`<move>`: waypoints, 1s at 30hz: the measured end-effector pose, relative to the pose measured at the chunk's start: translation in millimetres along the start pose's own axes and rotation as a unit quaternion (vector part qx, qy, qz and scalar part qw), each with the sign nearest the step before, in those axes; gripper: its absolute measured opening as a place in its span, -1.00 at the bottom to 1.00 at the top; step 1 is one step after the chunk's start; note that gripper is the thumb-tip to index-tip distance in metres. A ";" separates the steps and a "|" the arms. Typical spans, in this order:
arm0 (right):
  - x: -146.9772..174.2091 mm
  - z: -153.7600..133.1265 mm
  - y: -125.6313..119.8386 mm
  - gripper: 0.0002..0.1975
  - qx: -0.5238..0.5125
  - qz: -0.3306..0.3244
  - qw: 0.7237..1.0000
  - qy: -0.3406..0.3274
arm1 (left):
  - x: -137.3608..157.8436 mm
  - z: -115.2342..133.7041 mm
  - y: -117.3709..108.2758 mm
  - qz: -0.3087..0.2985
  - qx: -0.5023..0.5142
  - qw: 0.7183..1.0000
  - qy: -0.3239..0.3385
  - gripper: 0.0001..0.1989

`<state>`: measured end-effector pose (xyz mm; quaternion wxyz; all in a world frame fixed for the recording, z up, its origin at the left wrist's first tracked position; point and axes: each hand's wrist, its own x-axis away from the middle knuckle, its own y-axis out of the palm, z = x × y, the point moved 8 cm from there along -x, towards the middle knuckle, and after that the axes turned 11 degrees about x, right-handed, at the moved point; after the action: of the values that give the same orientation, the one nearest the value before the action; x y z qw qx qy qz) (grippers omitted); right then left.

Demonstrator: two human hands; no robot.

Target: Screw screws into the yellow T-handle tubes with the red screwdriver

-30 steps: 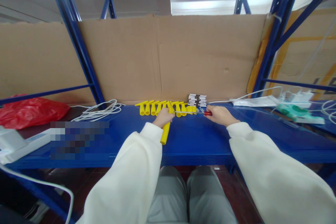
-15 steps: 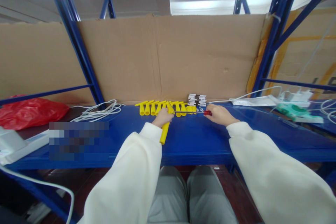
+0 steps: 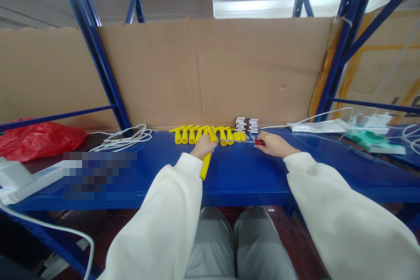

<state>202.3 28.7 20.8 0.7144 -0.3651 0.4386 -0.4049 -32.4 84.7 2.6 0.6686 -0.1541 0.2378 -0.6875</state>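
While the left grip closes round a yellow tube over the blue bench and the right grip clasps a red-handled tool, yellow pieces and a white stack line the cardboard behind.

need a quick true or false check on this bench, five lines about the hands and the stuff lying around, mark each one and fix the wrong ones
1. The left hand holds a yellow piece. True.
2. The row of yellow parts lies along the front edge of the blue bench. False: it lies toward the back, near the cardboard.
3. The right hand has its grip on a red-handled tool. True.
4. The white stack with dark bands is by the left end of that row. False: it is by the right end.
5. The red bag is on the person's left. True.
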 end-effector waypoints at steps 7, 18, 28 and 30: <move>2.6 5.8 4.5 -0.78 0.020 -0.040 0.998 0.055 | -1.8 -1.2 0.1 -0.002 -0.027 1.000 0.005 -0.79; 2.6 0.8 0.7 -0.77 0.029 -0.037 0.999 0.027 | 0.6 0.8 -2.8 0.011 -0.044 0.999 0.012 -0.78; 1.9 -1.8 2.8 -0.76 -0.007 -0.019 1.000 0.006 | -1.2 0.5 -3.1 0.003 -0.085 0.996 0.013 -0.82; 0.8 -3.2 -1.2 -0.78 -0.013 0.010 1.000 -0.016 | -1.8 0.1 -2.7 0.000 -0.100 0.995 0.012 -0.84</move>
<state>199.3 26.9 20.4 0.7207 -0.3759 0.4363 -0.3860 -34.6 86.5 4.4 0.6473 -0.2123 0.3133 -0.6617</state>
